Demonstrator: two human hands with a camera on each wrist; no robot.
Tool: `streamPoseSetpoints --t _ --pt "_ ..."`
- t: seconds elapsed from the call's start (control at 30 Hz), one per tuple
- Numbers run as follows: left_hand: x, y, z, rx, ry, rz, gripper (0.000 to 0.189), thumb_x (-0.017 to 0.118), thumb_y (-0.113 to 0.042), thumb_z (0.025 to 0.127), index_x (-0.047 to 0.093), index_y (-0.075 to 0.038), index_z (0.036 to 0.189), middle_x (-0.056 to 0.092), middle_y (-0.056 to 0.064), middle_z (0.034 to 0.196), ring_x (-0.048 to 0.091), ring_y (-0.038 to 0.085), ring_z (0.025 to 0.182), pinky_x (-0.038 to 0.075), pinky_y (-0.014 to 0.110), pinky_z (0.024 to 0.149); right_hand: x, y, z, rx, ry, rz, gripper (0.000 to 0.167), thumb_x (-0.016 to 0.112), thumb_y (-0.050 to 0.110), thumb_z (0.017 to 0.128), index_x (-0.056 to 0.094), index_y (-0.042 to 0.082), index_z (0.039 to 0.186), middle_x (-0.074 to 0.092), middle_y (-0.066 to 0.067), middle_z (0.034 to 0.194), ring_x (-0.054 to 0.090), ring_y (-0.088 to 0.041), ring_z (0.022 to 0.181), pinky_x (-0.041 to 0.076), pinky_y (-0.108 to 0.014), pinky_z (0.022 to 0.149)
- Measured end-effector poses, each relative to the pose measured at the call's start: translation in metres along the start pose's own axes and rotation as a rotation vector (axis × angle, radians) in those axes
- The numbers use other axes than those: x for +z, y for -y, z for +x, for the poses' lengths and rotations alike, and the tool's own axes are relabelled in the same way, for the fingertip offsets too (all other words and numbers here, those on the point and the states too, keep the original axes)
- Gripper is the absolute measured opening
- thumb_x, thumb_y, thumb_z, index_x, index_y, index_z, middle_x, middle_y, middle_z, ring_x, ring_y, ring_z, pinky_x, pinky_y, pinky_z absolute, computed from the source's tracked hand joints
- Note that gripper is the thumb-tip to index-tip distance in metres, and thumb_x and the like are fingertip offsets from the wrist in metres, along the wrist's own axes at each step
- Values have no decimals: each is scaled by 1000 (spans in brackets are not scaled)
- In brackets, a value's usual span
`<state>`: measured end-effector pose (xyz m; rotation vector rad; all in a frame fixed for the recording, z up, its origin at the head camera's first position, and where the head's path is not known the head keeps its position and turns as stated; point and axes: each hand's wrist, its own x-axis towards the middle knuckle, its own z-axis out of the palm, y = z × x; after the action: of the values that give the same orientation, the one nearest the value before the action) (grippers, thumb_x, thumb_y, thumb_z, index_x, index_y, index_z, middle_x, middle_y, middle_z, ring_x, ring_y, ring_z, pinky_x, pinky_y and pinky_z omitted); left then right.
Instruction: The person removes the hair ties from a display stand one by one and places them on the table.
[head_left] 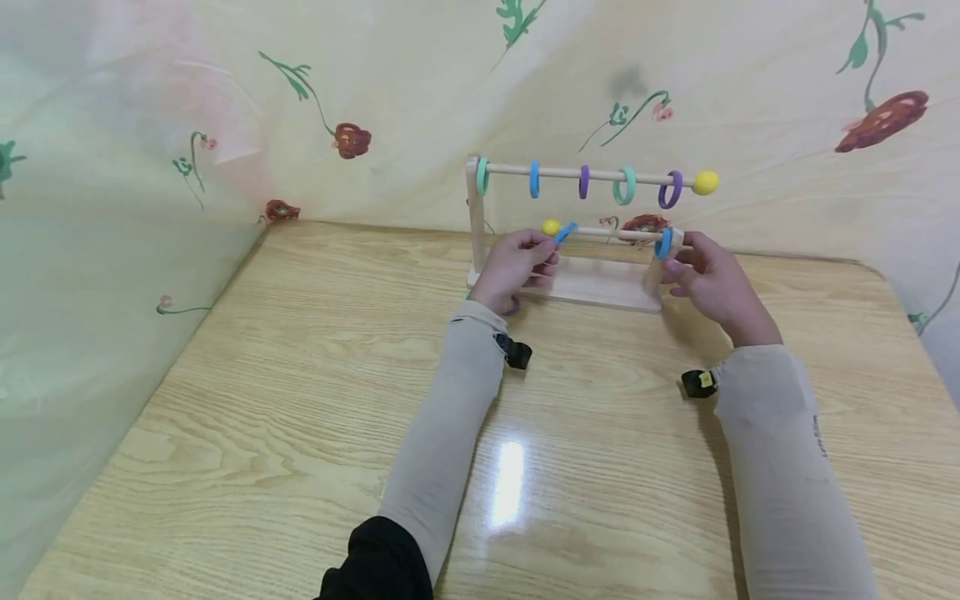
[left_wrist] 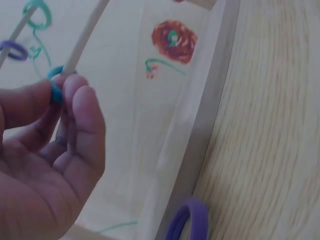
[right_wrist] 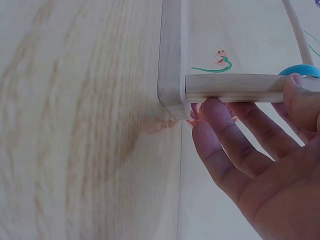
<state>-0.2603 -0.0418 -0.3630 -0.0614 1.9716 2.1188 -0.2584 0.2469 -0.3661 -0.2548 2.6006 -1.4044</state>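
Note:
A wooden rack has a lower rod (head_left: 618,235) tipped with a yellow ball (head_left: 551,227). Near that tip my left hand (head_left: 517,267) pinches a blue ring (left_wrist: 56,94) between thumb and fingers; in the left wrist view the ring is around the rod. At the rod's other end, my right hand (head_left: 712,279) holds the short upright post (right_wrist: 235,89), thumb on one side and fingers on the other. Another blue ring (head_left: 663,243) hangs on the rod right beside this post, close to the right thumb.
Several green, blue and purple rings hang along the upper rod (head_left: 558,172), which ends in a second yellow ball (head_left: 706,182). A purple ring (left_wrist: 200,220) lies against the rack's base (head_left: 592,283), partly behind the left wrist. Flower-patterned cloth (head_left: 420,108) stands behind the wooden table (head_left: 300,375).

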Motion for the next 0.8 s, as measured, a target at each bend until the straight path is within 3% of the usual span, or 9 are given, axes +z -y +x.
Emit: streamPoseSetpoints --t 0.13,0.23,0.4,0.47,0.6,0.7,0.8 --pt "-9 -2 0 -8 -81 -51 19 57 -14 104 65 1 112 68 11 98 66 21 85 60 28 73 1 -1 -1 8 -3 2 44 44 23 109 37 3 148 47 -28 144 59 -30 113 58 -22 81" --pt "-12 -4 0 2 -113 -79 16 56 -14 105 65 -1 110 67 9 95 64 18 79 59 25 68 1 -1 -1 3 -8 0 43 44 23 109 38 3 147 47 -29 143 60 -29 112 58 -22 81" --pt "-17 -6 -1 57 -215 -108 17 56 -12 105 66 1 109 68 17 103 63 14 71 59 23 63 1 -1 -1 -7 -15 1 42 44 22 109 38 2 146 50 -28 139 62 -21 106 58 -21 80" --pt "-21 -6 -2 64 -229 -103 17 56 -13 105 66 0 109 67 20 108 63 15 72 59 23 63 2 -1 -2 -11 -15 1 42 44 22 109 39 2 146 50 -27 138 63 -17 103 58 -22 80" --pt "-31 -6 -6 31 -135 -33 19 59 -14 104 67 2 111 69 15 102 66 20 80 61 29 70 3 0 -3 -15 -17 1 41 44 20 109 39 1 145 51 -27 137 62 -10 99 58 -23 80" --pt "-35 -7 -10 6 -47 18 22 60 -12 103 65 6 114 67 9 93 65 21 80 60 42 84 3 0 -4 -10 -17 -1 41 45 20 109 39 1 144 50 -28 138 62 -8 97 58 -23 80" --pt "-35 -7 -15 -7 -11 74 22 60 -9 103 66 8 116 66 9 90 62 19 78 56 49 92 3 0 -5 -4 -14 -6 41 45 20 109 38 2 146 49 -29 142 62 -8 97 58 -22 80"
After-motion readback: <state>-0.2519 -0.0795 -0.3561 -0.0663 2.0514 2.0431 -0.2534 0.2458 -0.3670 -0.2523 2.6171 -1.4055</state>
